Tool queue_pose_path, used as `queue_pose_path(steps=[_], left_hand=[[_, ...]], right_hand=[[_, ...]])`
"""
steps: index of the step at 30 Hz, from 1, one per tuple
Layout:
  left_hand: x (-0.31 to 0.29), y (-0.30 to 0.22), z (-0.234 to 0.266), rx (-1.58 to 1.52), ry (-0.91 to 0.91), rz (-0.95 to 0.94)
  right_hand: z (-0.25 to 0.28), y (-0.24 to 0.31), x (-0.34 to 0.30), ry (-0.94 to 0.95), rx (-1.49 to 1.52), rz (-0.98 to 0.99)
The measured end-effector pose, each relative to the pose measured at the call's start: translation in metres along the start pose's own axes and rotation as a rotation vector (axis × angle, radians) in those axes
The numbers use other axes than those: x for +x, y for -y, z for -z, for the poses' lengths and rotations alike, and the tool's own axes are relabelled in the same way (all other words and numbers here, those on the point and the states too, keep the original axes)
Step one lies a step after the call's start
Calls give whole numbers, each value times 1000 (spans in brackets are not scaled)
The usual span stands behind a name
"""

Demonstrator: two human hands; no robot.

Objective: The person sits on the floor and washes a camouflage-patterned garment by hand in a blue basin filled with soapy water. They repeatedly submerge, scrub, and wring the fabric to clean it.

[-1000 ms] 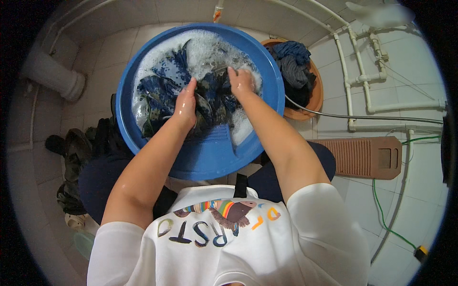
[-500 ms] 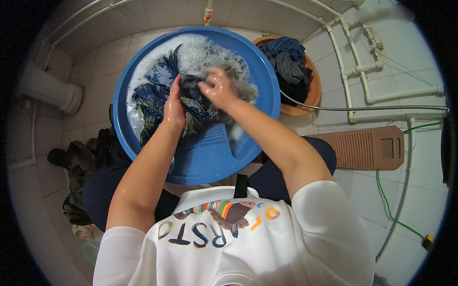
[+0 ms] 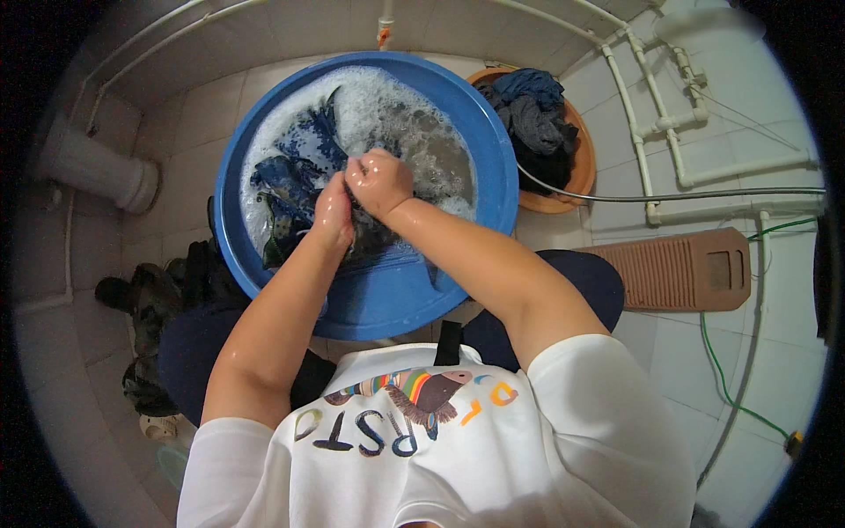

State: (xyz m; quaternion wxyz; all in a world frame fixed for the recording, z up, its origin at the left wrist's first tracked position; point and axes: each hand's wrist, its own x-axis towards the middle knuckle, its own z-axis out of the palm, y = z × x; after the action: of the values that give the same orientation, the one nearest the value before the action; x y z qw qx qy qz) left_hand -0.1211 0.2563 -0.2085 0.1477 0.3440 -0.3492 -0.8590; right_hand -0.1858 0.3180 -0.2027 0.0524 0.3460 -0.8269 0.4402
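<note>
Here, wet dark-blue patterned cloth [image 3: 290, 179] lies toward the left edge of a round blue plastic tub [image 3: 374, 304], nearer the left hand [image 3: 334, 213], finger grip unclear; the fisted right hand [image 3: 380, 182] seemingly clutches it.

We see large letters [image 3: 371, 436], mostly dark, some orange, printed across the white shirt [image 3: 361, 488]'s front.

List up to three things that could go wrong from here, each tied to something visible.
1. Foamy water could slop over the blue basin if the patterned cloth is moved hard.
2. The wet right hand and left hand are very close together, so knuckles might knock.
3. The orange-brown basin of dark clothes sits beside it, so splashes might land there.
</note>
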Motion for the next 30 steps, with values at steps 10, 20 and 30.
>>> queue_pose_path(steps=[10,20,30], left_hand=[[1,-7,2,-21,-46,105],[13,0,6,219,24,-181],[16,-2,8,-135,185,-28]], right_hand=[[-2,-8,10,-10,-1,-27],[30,-137,25,627,-154,-598],[16,-46,5,77,83,255]])
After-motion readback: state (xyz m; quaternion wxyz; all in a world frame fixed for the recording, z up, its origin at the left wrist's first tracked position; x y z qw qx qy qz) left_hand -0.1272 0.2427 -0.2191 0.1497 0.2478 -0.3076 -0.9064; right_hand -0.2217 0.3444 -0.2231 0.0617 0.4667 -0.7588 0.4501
